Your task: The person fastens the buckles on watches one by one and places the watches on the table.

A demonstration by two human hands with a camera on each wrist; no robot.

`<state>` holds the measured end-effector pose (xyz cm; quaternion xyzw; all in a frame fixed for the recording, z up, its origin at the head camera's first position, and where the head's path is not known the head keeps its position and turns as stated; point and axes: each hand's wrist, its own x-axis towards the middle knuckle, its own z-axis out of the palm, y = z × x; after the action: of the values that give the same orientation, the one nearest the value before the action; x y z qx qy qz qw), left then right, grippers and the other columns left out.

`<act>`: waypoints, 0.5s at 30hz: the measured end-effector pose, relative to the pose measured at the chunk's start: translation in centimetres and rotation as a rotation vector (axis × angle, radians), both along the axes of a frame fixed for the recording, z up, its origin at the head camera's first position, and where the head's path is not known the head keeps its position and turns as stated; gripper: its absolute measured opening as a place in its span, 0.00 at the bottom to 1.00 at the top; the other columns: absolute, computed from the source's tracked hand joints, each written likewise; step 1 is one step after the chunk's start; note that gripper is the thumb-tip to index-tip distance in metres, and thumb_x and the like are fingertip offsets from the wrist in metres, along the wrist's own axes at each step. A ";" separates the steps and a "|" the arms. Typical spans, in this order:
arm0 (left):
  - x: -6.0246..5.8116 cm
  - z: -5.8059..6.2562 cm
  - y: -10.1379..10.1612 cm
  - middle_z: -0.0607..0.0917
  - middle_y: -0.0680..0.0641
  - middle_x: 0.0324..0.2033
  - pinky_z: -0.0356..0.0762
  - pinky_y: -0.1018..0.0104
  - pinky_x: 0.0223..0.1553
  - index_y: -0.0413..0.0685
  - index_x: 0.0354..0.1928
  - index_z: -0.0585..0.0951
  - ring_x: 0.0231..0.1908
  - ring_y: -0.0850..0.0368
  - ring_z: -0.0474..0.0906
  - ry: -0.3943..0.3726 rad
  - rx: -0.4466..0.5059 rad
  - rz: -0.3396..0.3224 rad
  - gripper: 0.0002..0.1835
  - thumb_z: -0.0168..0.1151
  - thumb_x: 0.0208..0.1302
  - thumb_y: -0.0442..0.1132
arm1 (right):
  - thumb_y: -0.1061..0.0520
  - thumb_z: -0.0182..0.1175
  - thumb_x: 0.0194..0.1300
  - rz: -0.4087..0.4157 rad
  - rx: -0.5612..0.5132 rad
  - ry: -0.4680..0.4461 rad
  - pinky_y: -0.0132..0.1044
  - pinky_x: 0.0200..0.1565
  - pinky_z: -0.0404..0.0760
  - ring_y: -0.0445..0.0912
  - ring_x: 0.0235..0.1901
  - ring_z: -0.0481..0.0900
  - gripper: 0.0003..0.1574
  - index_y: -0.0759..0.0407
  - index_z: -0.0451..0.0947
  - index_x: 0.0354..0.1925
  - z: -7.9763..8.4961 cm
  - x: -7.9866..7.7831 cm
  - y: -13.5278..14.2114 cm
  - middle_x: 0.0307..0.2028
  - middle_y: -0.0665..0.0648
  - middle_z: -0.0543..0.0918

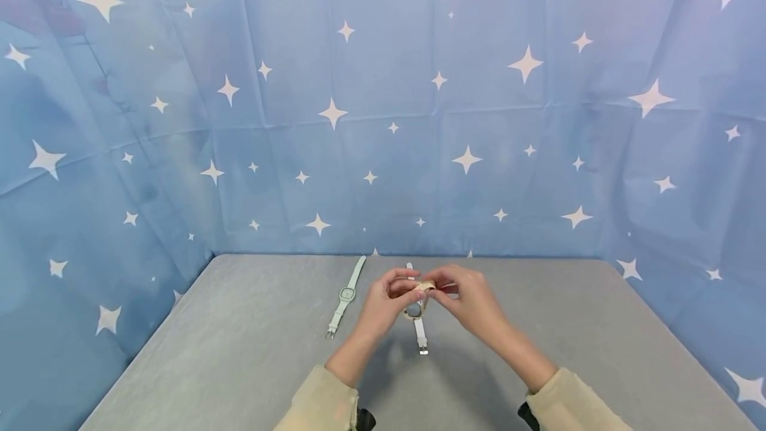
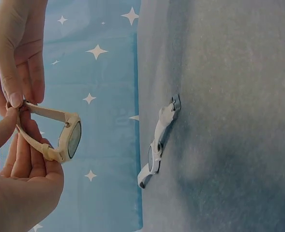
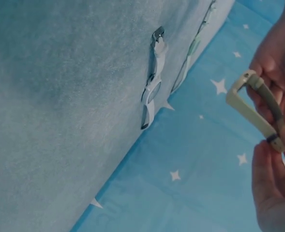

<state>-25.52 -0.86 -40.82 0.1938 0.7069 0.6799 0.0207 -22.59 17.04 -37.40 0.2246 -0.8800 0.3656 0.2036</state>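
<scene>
A cream wristwatch (image 2: 64,140) is held up over the table between both hands, its strap bent round into a loop. My left hand (image 1: 382,304) grips the strap from the left, thumb and fingers near where the strap ends meet. From the other side my right hand (image 1: 473,299) pinches the same strap ends between thumb and fingertips. The buckle is mostly hidden by the fingers. Below the hands a white wristwatch (image 1: 420,332) lies stretched out on the table, partly covered in the head view. To its left lies a pale green wristwatch (image 1: 347,294), also laid out lengthwise.
The grey cloth-covered table (image 1: 251,351) has its back edge just beyond the watches. A blue curtain (image 1: 383,151) with white stars hangs behind it and along both sides.
</scene>
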 end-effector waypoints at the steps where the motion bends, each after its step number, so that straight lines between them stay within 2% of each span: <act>1: 0.0 0.1 -0.1 0.87 0.34 0.47 0.78 0.72 0.40 0.36 0.54 0.80 0.40 0.64 0.83 0.007 -0.003 -0.004 0.17 0.67 0.64 0.35 | 0.66 0.71 0.57 -0.001 -0.005 0.008 0.31 0.40 0.86 0.46 0.37 0.88 0.14 0.58 0.85 0.43 0.0 -0.1 0.0 0.37 0.53 0.88; 3: -0.1 0.2 -0.3 0.87 0.35 0.48 0.79 0.72 0.43 0.37 0.53 0.81 0.43 0.58 0.84 0.031 -0.012 0.001 0.16 0.67 0.65 0.34 | 0.66 0.71 0.57 -0.008 -0.011 0.025 0.31 0.39 0.86 0.46 0.36 0.88 0.14 0.58 0.85 0.42 0.1 -0.2 0.1 0.37 0.53 0.88; 6: -0.2 0.1 -0.5 0.87 0.36 0.46 0.79 0.74 0.45 0.38 0.48 0.83 0.44 0.53 0.84 0.078 -0.044 0.047 0.12 0.67 0.64 0.34 | 0.68 0.71 0.56 -0.018 -0.024 0.034 0.31 0.39 0.86 0.46 0.37 0.87 0.14 0.59 0.85 0.42 0.1 -0.2 0.2 0.38 0.54 0.88; 12: -0.1 0.1 -0.6 0.89 0.40 0.36 0.78 0.76 0.38 0.42 0.40 0.87 0.34 0.63 0.81 0.143 -0.169 0.139 0.07 0.70 0.61 0.37 | 0.69 0.71 0.56 -0.029 -0.027 0.028 0.31 0.40 0.86 0.47 0.38 0.87 0.14 0.60 0.84 0.41 -0.1 -0.2 0.3 0.37 0.54 0.87; 15: 0.2 0.3 -0.4 0.90 0.44 0.35 0.78 0.75 0.37 0.45 0.39 0.89 0.33 0.63 0.82 0.164 -0.212 0.167 0.07 0.70 0.62 0.40 | 0.68 0.71 0.56 -0.022 -0.020 0.039 0.30 0.41 0.86 0.46 0.37 0.87 0.13 0.60 0.84 0.40 -0.2 -0.3 0.1 0.37 0.54 0.86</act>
<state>-25.35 -1.24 -40.49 0.1861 0.7877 0.5826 -0.0732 -22.92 17.13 -37.58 0.2201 -0.8745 0.3679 0.2269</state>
